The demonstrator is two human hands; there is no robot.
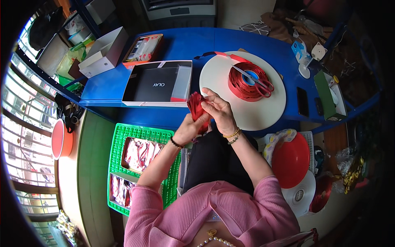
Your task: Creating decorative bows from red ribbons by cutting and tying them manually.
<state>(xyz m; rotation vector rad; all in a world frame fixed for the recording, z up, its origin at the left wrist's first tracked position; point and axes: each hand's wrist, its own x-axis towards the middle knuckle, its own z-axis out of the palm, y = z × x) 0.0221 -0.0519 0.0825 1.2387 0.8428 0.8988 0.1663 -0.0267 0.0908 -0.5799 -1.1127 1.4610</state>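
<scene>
A folded bunch of shiny red ribbon (196, 106) is held up in front of my lap. My left hand (190, 128) is closed around its lower part. On its right side my right hand (220, 112) pinches it between thumb and fingers. Just beyond my hands, a large roll of red ribbon (238, 91) with a blue core lies on a round white board (263, 116). Scissors (261, 84) with red handles rest across the roll. A loose ribbon end (222, 54) trails over the board's far edge.
On the blue table (191, 39) are a black-and-white box (150, 88), an orange tin (142, 50), a white box (103, 52), a phone (303, 101) and a green box (327, 96). A green basket (116, 154) at lower left holds trays of red-and-white pieces. A red round lid (291, 158) stands at right.
</scene>
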